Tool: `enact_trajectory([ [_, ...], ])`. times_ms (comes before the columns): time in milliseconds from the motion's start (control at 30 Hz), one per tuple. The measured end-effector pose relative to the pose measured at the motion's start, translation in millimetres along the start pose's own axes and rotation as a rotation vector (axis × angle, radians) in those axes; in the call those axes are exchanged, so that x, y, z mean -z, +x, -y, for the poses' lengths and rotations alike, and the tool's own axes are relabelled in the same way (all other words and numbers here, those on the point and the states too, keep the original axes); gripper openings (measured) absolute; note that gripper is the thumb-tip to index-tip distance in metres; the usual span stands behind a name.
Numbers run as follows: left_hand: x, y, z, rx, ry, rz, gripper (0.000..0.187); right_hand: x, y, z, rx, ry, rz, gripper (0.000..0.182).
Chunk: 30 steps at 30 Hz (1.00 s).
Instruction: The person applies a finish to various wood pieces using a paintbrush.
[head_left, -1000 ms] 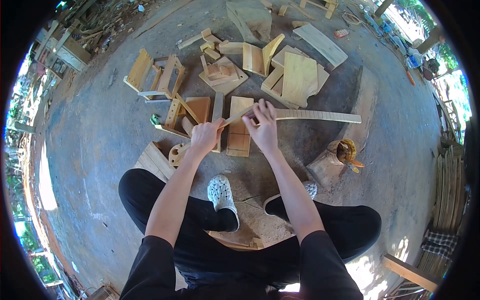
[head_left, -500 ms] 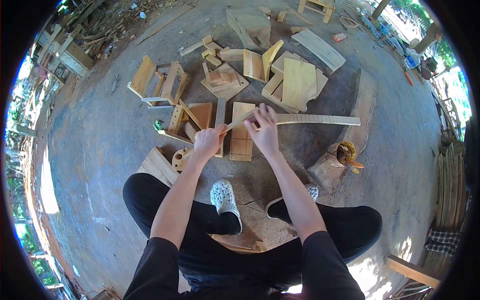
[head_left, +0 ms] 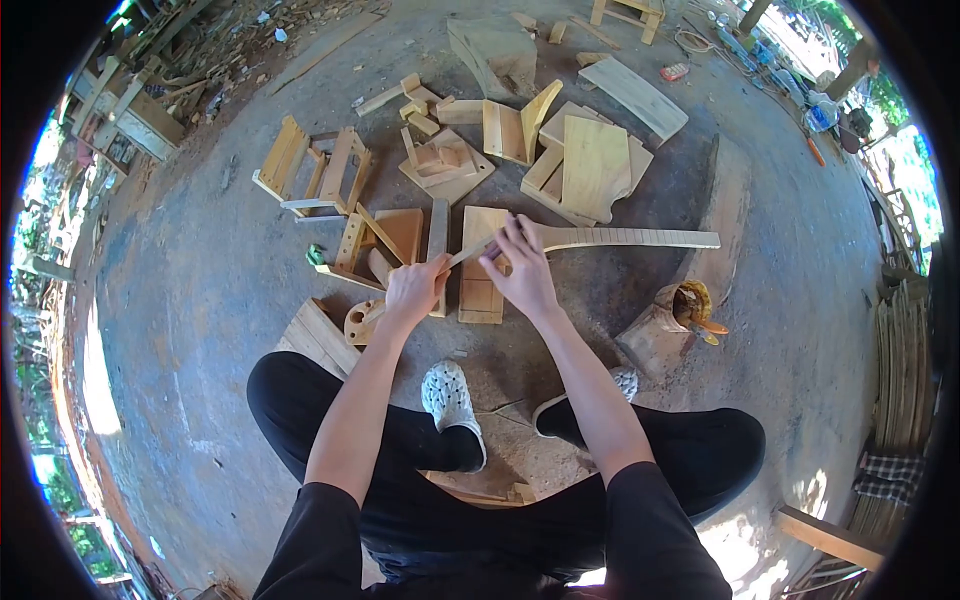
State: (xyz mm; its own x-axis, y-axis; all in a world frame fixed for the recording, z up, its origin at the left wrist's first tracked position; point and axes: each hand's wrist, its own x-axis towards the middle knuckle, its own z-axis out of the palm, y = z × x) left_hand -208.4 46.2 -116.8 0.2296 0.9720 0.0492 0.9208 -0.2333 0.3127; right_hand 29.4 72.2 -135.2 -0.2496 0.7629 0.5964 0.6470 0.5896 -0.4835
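Observation:
My left hand (head_left: 412, 290) is closed round one end of a thin, narrow wooden strip (head_left: 467, 253), which slants up to the right. Over the strip's far end is my right hand (head_left: 525, 275), its fingers bent but apart and slightly blurred; whether the fingertips touch the strip is hard to tell. Below the strip lies a flat wooden block (head_left: 482, 302) with dark lines across it. A slotted wooden neck (head_left: 630, 237), like that of a guitar, reaches right from behind my right hand. A long greyish bar (head_left: 438, 230) lies just beyond my left hand.
Beyond my hands are a small wooden rack (head_left: 315, 170), stacked boards (head_left: 597, 165) and several offcuts (head_left: 440, 165). A holed wooden block (head_left: 362, 322) sits near my left knee. To the right stand a pot with a brush (head_left: 690, 305) and a long plank (head_left: 722, 200).
My right hand has shifted slightly down and left along the strip, with its fingers a little more spread. My left hand keeps its hold, and the view has moved slightly.

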Motion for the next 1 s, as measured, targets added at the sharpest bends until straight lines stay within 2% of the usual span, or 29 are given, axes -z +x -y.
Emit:
enact_trajectory([
  [33, -4.3, 2.1, 1.2, -0.03, 0.003, -0.014, 0.027, -5.8, 3.0, 0.5, -0.118, -0.04, -0.099, 0.049],
  [67, -9.1, 3.1, 2.6, -0.058, 0.003, -0.028, 0.027, -9.4, 3.6, 0.4, -0.113, -0.038, -0.097, 0.049],
  [133, -7.0, 2.6, -1.1, -0.048, -0.007, -0.033, 0.026, -9.9, 1.5, 3.0, -0.264, -0.123, -0.127, 0.05],
  [167, -6.4, 1.5, -3.9, -0.048, -0.014, -0.032, 0.026, -5.3, -2.7, 2.2, -0.114, -0.047, -0.03, 0.049],
  [300, -2.2, 1.7, -0.9, -0.026, 0.014, -0.006, 0.026, 0.3, 0.7, 1.3, -0.075, -0.018, -0.038, 0.048],
  [400, -11.9, 2.4, -3.4, -0.081, 0.055, -0.011, 0.023, 7.7, 1.5, 7.9, -0.14, -0.029, 0.03, 0.049],
  [433, -12.5, -1.0, -0.7, -0.085, 0.018, -0.043, 0.023, 5.4, -6.4, 3.6, 0.013, -0.049, 0.033, 0.049],
  [467, -12.2, -2.4, 2.8, -0.086, -0.015, -0.079, 0.023, 4.0, -7.1, -0.8, 0.015, -0.049, 0.031, 0.049],
  [567, -12.5, -0.8, 3.0, -0.105, 0.013, -0.068, 0.023, -12.5, -3.2, -11.5, -0.386, -0.017, -0.163, 0.048],
  [600, -9.0, -2.7, 2.4, -0.098, 0.013, -0.072, 0.023, -8.1, -2.5, -7.9, -0.379, -0.013, -0.158, 0.048],
  [667, -1.9, -4.9, -0.8, -0.017, -0.003, 0.013, 0.027, 5.7, -6.8, -0.3, 0.039, -0.05, 0.042, 0.05],
  [733, -4.6, -3.8, -0.4, -0.027, -0.003, -0.002, 0.027, 1.7, -5.9, -1.8, 0.057, -0.028, 0.036, 0.049],
  [800, -5.1, 1.2, -1.8, -0.028, -0.006, -0.02, 0.026, -7.9, -2.6, -1.1, -0.242, -0.024, -0.139, 0.047],
  [833, -6.4, 3.4, -6.5, -0.043, 0.021, -0.002, 0.025, -11.7, -3.6, -0.4, -0.372, -0.012, -0.162, 0.048],
  [867, -7.2, 3.5, -10.9, -0.058, 0.047, 0.017, 0.025, -13.7, -8.5, 1.9, -0.373, -0.015, -0.157, 0.048],
  [933, -8.1, -5.0, -11.9, -0.076, 0.018, -0.023, 0.023, -10.7, -22.4, 12.2, -0.143, -0.038, -0.022, 0.049],
  [967, -5.0, -2.6, -10.0, -0.102, 0.002, -0.07, 0.021, -10.2, -24.2, 16.4, -0.054, -0.064, -0.04, 0.049],
  [1000, -3.4, 2.6, -7.8, -0.108, 0.009, -0.077, 0.021, -10.8, -18.4, 15.9, -0.05, -0.064, -0.051, 0.049],
])
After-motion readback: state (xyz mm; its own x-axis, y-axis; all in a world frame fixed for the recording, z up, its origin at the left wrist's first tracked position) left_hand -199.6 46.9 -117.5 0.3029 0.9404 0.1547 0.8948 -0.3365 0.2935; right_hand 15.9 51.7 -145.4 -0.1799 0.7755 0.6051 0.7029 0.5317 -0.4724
